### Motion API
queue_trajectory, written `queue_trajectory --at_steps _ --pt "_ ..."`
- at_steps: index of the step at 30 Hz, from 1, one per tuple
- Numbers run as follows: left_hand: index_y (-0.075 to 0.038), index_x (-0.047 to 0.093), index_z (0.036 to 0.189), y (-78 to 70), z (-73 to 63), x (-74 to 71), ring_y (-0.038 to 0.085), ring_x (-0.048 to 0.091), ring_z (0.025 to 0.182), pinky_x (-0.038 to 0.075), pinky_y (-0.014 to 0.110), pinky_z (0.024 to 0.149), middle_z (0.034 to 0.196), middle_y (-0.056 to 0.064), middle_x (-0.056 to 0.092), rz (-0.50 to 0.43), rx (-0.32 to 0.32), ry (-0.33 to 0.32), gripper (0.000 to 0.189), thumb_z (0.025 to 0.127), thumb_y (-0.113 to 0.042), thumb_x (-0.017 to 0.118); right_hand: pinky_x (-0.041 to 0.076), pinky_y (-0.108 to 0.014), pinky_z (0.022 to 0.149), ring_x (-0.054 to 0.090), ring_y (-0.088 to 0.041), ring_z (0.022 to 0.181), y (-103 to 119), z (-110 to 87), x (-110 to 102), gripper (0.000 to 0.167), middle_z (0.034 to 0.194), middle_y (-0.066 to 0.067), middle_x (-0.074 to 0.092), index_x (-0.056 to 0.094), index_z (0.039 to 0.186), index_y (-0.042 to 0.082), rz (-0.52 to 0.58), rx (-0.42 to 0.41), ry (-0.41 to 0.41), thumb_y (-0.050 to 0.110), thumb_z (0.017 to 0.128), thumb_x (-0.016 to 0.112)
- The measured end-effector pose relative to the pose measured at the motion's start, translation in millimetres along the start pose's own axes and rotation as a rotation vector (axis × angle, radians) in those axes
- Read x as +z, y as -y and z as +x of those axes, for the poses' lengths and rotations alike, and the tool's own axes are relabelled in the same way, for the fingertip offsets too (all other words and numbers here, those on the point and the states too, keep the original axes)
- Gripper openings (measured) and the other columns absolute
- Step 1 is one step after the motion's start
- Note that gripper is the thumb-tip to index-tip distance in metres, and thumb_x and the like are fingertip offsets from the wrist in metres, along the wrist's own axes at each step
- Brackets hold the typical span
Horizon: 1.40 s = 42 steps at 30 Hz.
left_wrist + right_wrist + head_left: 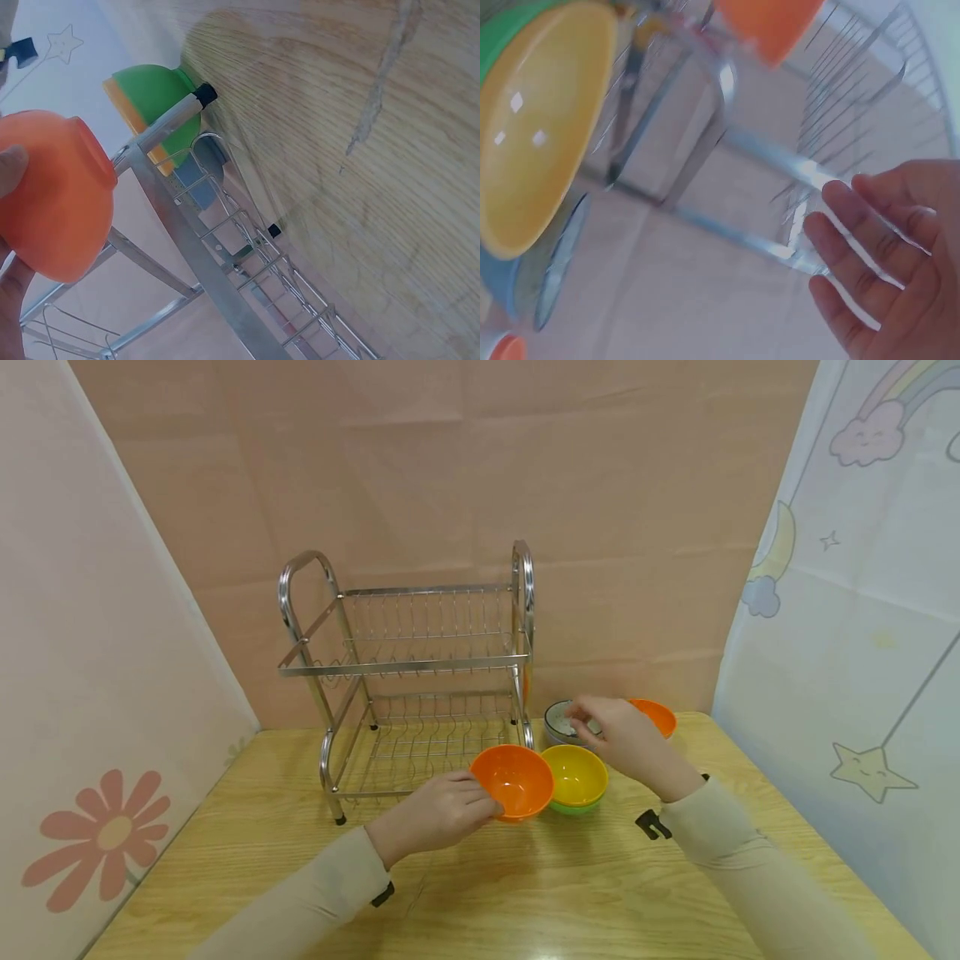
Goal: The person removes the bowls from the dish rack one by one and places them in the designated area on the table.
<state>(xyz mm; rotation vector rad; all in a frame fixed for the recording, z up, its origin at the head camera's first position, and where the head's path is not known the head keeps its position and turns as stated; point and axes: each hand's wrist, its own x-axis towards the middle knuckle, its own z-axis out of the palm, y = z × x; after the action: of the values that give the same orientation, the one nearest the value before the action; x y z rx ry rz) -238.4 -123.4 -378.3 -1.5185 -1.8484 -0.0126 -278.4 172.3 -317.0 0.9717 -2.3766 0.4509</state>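
An orange bowl [513, 782] is held by its rim in my left hand [442, 812], in front of the dish rack's right end. In the left wrist view, the thumb lies on the side of the orange bowl [56, 195]. My right hand [630, 739] is raised over the bowls at the right and holds nothing; in the right wrist view the fingers of this hand [892, 262] are spread and relaxed. Beside the held bowl, a yellow bowl [576, 775] sits in a green bowl [576, 808]. Behind them is a pale, dark-rimmed bowl [558, 720], partly hidden by the right hand.
A two-tier metal dish rack [405, 667] stands on the wooden table [525, 893], left of the bowls. Another orange bowl [656, 717] lies at the back right, partly behind my right hand. Cloth walls close off the back and both sides.
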Motion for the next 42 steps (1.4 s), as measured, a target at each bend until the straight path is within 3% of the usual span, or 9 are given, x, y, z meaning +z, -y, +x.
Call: queue_trajectory --at_steps 5,8,12,17,21,29,42 --pt "-0.017 0.069 0.095 0.2 0.8 1.0 0.003 0.068 0.084 0.052 0.020 0.086 0.089 -0.010 0.073 0.003 -0.005 -0.003 0.013 0.086 -0.024 0.074 0.053 -0.038 0.081 0.064 -0.014 0.085 34.0 -2.9 7.2 0.021 0.092 0.003 0.069 0.067 0.096 0.011 0.013 -0.311 -0.085 0.006 0.079 0.077" --pt "-0.016 0.068 0.095 0.2 0.8 1.5 0.004 0.068 0.085 0.052 0.020 0.086 0.089 -0.010 0.073 0.007 -0.005 -0.006 0.012 0.087 -0.024 0.074 0.050 -0.037 0.087 0.063 -0.012 0.087 48.2 -7.3 16.3 0.018 0.092 0.007 0.068 0.068 0.094 0.012 0.030 -0.393 -0.068 0.010 0.079 0.077" --pt "-0.016 0.068 0.095 -0.1 1.2 1.3 0.005 0.069 0.086 0.053 0.022 0.086 0.089 -0.009 0.073 0.014 -0.007 -0.004 0.012 0.088 -0.024 0.073 0.046 -0.034 0.092 0.061 -0.007 0.089 58.8 -14.8 28.1 0.009 0.092 0.012 0.067 0.068 0.095 0.017 0.043 -0.388 0.033 0.022 0.088 0.070" --pt "-0.016 0.068 0.097 0.7 0.4 -0.3 0.006 0.069 0.089 0.053 0.024 0.088 0.091 -0.008 0.074 0.016 -0.024 0.017 0.014 0.087 -0.025 0.073 0.046 -0.033 0.092 0.060 -0.005 0.089 62.5 -21.4 39.2 0.018 0.091 0.013 0.065 0.067 0.096 0.020 0.031 -0.396 0.109 0.038 0.094 0.062" --pt "-0.015 0.067 0.098 1.8 -0.2 -2.6 0.008 0.069 0.092 0.053 0.025 0.089 0.095 -0.007 0.074 0.020 -0.029 0.029 0.017 0.087 -0.025 0.074 0.048 -0.032 0.088 0.061 -0.007 0.088 63.5 -23.4 46.6 0.027 0.092 0.012 0.066 0.068 0.098 0.020 -0.027 -0.443 0.106 0.045 0.096 0.057" --pt "-0.015 0.066 0.102 1.7 -0.1 -6.1 0.006 0.068 0.094 0.052 0.024 0.091 0.099 -0.008 0.074 0.045 -0.013 0.033 0.017 0.088 -0.024 0.072 0.049 -0.030 0.083 0.061 -0.011 0.088 66.3 -22.9 58.0 0.027 0.091 0.009 0.067 0.067 0.098 0.018 -0.095 -0.510 0.070 0.036 0.081 0.077" --pt "-0.016 0.067 0.101 1.5 0.3 -4.2 0.005 0.068 0.092 0.051 0.022 0.090 0.098 -0.008 0.074 0.057 -0.001 0.038 0.017 0.088 -0.024 0.072 0.050 -0.029 0.080 0.062 -0.011 0.083 63.3 -24.5 65.0 0.028 0.086 0.008 0.066 0.066 0.094 0.017 -0.150 -0.542 0.037 0.029 0.075 0.083"
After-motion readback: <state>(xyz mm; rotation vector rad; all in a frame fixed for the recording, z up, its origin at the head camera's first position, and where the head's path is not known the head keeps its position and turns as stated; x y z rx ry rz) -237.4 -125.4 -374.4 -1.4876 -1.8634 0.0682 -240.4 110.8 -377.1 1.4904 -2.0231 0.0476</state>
